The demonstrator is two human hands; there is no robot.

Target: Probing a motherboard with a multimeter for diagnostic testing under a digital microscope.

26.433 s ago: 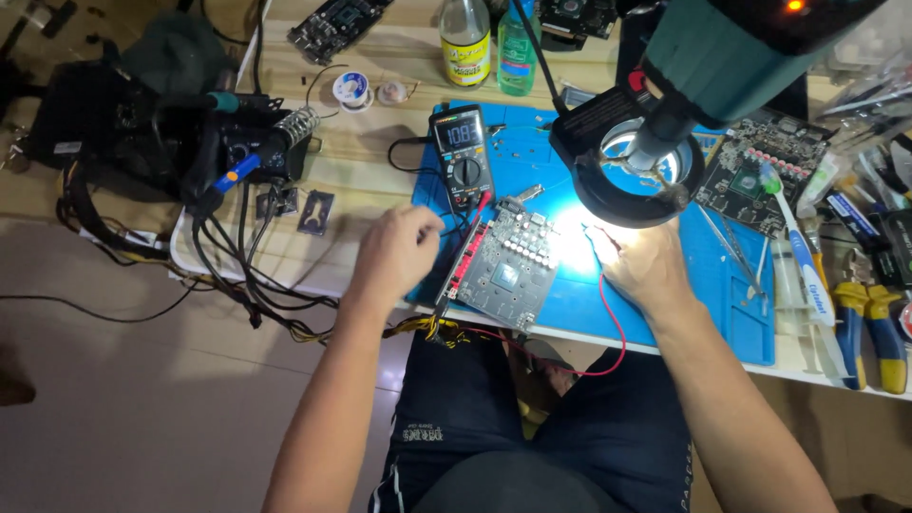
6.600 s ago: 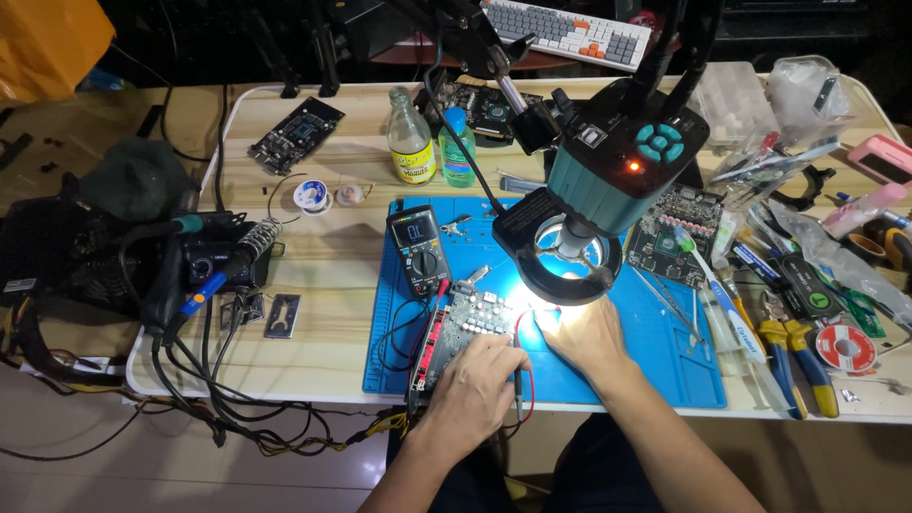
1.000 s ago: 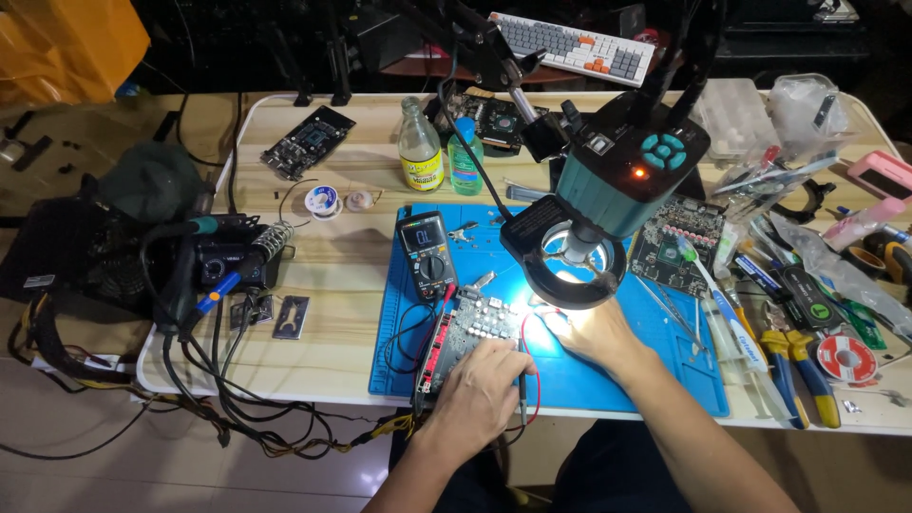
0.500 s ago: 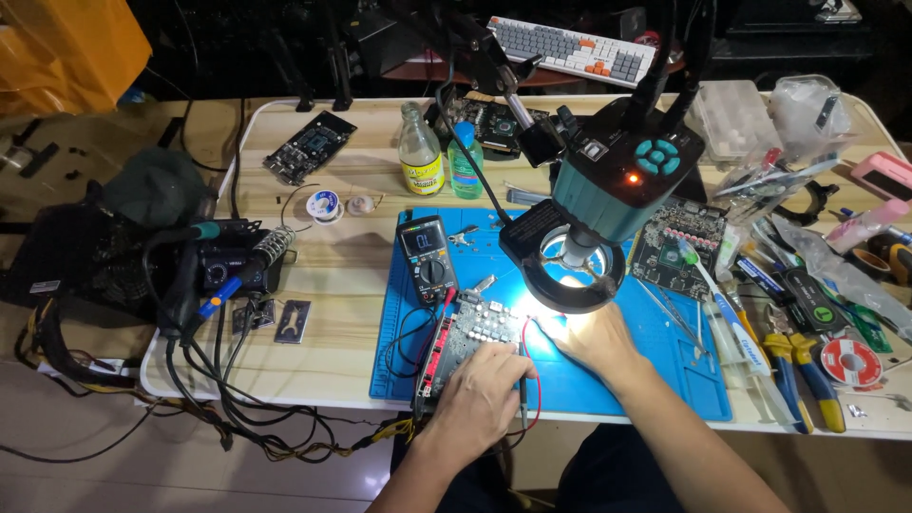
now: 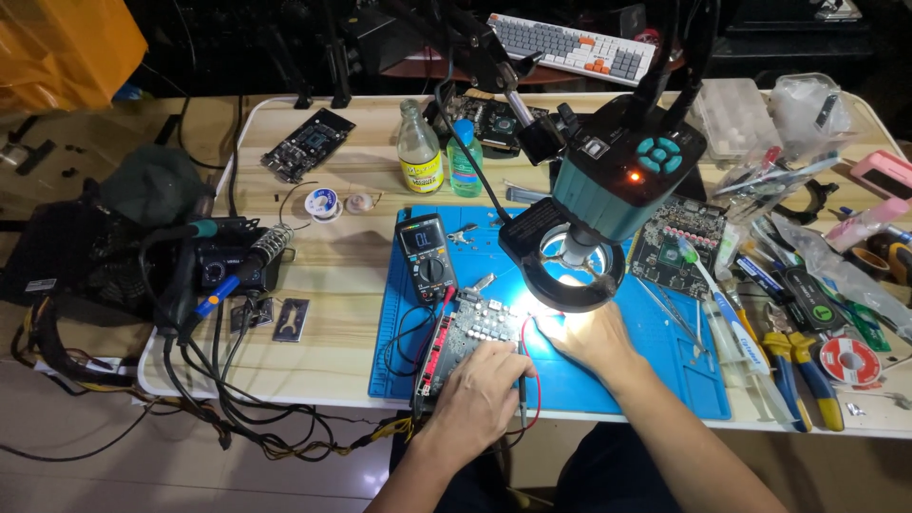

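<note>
Probing looks in hand — left hand grips a test probe on the circuit board, right hand rests there, grasp hidden — next needs steady tip placement.

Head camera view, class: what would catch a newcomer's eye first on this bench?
First, the teal microscope head with its glowing ring light, hanging over the blue work mat at centre. Under that glare both hands work on a circuit board: the left hand on its near edge, the right hand beside it. A multimeter lies on the mat behind the board.
</note>
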